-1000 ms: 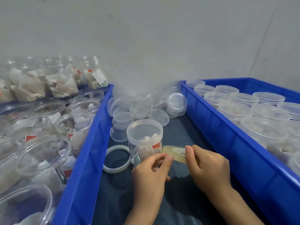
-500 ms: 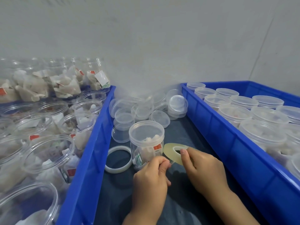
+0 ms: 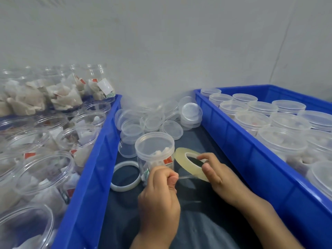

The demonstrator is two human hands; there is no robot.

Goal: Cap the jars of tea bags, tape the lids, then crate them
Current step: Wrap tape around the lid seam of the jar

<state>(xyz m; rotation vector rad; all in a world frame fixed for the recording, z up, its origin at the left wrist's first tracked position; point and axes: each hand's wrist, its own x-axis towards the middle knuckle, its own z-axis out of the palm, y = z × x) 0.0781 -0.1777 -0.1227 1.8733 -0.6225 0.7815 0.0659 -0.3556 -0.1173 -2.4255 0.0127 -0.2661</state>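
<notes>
Head view, hands low centre, a little apart. Left hand (image 3: 161, 187): fingers curled, thumb and forefinger pinching the free end of a clear tape strip (image 3: 186, 177). Right hand (image 3: 217, 175): gripping the yellowish tape roll (image 3: 188, 160), fingertips hooked into its core, roll tilted. Strip stretched between the two hands.

One capped jar (image 3: 154, 155) of tea bags stands upright on the dark counter (image 3: 197, 221), just behind the left hand and just left of the roll; red tag visible through its wall. One white ring (image 3: 125, 177) lies flat left of the jar.

Behind the jar: loose clear lids (image 3: 171, 129) heaped against the wall, more than ten, exact count unclear because they overlap.

Two blue crates. Left crate (image 3: 89, 177): open jars with tea bags, at least ten, a second tier at the back. Right crate (image 3: 251, 151): capped jars, about fourteen in view, some cut off by the frame edge.
</notes>
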